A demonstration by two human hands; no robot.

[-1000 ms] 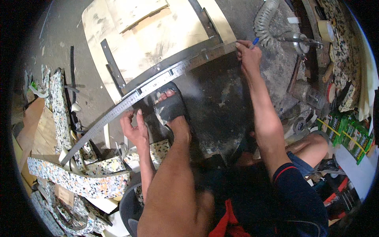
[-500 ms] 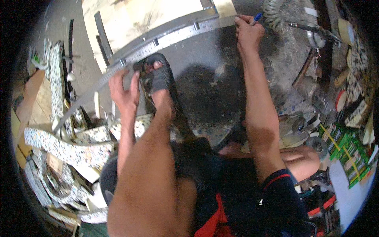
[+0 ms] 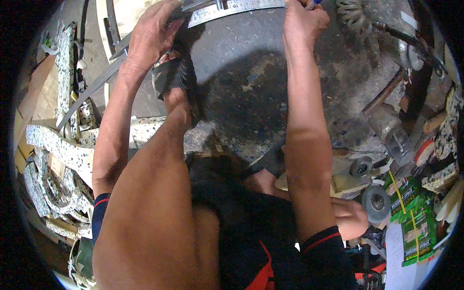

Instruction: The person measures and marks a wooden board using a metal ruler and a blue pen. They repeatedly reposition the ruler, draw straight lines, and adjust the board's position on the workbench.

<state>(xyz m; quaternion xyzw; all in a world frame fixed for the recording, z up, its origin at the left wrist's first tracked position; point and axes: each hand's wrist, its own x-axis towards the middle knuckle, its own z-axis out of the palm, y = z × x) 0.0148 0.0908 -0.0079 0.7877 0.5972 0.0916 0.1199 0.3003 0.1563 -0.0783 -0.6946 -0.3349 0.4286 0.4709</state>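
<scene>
- Left hand (image 3: 153, 36) over long metal ruler (image 3: 237, 11); grip unclear
- Right hand (image 3: 304, 24) at ruler's right end, blue pen (image 3: 314, 3) held in it
- Sandaled foot (image 3: 166, 75) just below left hand
- Speckled foam pieces (image 3: 63, 145) at left
- Hammer (image 3: 385, 92), grey roll (image 3: 376, 202), green packets (image 3: 416, 227) at right

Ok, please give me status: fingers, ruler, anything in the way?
Left fingers over the ruler, grip unclear. Right fingers at its right end, holding blue pen. Sandalled foot close to left fingers.
</scene>
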